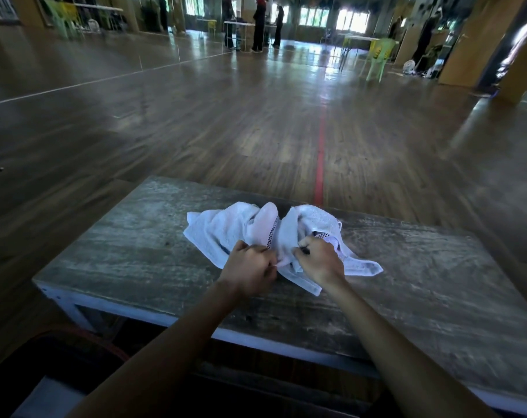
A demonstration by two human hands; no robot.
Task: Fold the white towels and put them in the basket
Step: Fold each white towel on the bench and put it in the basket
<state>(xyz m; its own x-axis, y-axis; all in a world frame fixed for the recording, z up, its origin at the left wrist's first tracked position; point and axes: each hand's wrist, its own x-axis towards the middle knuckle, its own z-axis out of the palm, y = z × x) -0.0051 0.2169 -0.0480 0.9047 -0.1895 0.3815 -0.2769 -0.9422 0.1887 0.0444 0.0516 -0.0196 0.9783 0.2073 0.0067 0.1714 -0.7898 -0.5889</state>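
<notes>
1. Reaches both bare forearms over the near edge of the worn table (135, 236).
2. Pinches a fold of the towel (223, 227) with the left hand (250, 268), fingers curled tight together beside the checked stripe.
3. Grips the same towel just to the right with the right hand (319, 262), fingers curled and pressed together, knuckles up.
4. Leaves the white towel crumpled mid-table, spilling left, right and far of both hands.
5. Looks past the table onto a wood floor (196, 122) with a red line (320, 158) running far.
6. Shows a green chair (380, 57) far right and people (260, 22) standing far off.
</notes>
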